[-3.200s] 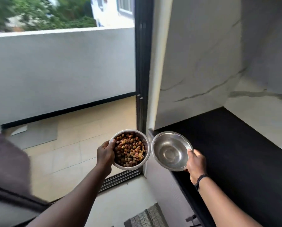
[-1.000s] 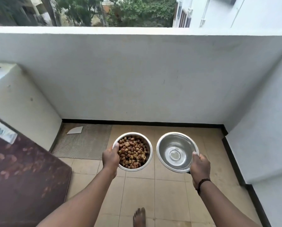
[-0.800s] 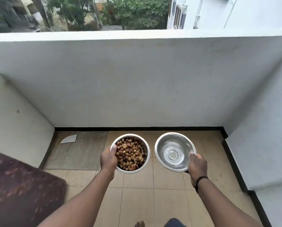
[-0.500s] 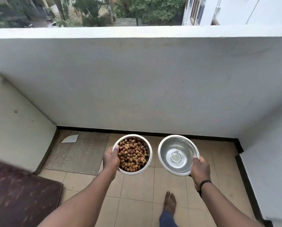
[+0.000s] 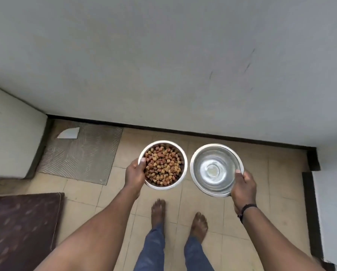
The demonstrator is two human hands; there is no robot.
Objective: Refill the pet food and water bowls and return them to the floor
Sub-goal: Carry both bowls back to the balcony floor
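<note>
Kibble (image 5: 162, 166) fills the steel food bowl (image 5: 180, 153) nearly to the brim, brown and tan chunks heaped together. The left hand (image 5: 134, 175) grips that bowl at its left edge, thumb hooked over the rim and the fingers curled underneath out of sight. Just beside it, not quite touching, the steel water bowl (image 5: 217, 170) is held by the right hand (image 5: 243, 187) in the same way, thumb on the right rim and fingers wrapped below. Clear water shimmers in it, with the round base showing through. A dark band (image 5: 246, 208) circles the right wrist.

Both bowls are carried level, in the air, side by side above the beige tiled floor (image 5: 261, 169). Below them stand the person's bare feet (image 5: 158, 211), one ahead of the other, with blue jeans (image 5: 154, 249) covering the legs.

Further out, a grey patterned mat (image 5: 85, 153) lies on the tiles to the left of the bowls, with a pale flat scrap (image 5: 69, 133) on its far corner. A dark brown mat (image 5: 20, 229) sits nearer, at the lower left. A white wall (image 5: 163, 65) with a black skirting strip (image 5: 183, 132) closes the far side.
</note>
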